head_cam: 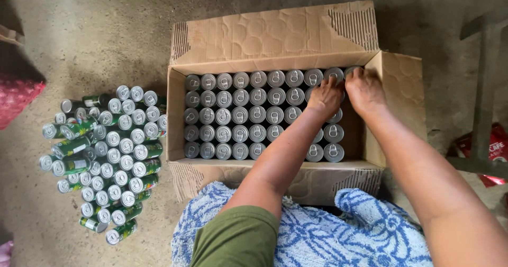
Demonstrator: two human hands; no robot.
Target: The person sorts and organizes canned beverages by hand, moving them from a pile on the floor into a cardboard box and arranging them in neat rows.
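Cardboard box [402, 92]: both hands [324, 95] press cans [334, 74], far corner.

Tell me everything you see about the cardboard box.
The box is brown corrugated cardboard, open-topped, flaps folded outward, the far flap creased and torn at its corners. It sits on the concrete floor, packed with upright silver-topped cans in rows. Both hands reach into its far right corner, where space remains.

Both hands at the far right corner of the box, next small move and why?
Probably seat the can under the right hand into the back row, steadied by the left hand. The cardboard box shows bare floor along its right wall; the other rows of cans stand packed.
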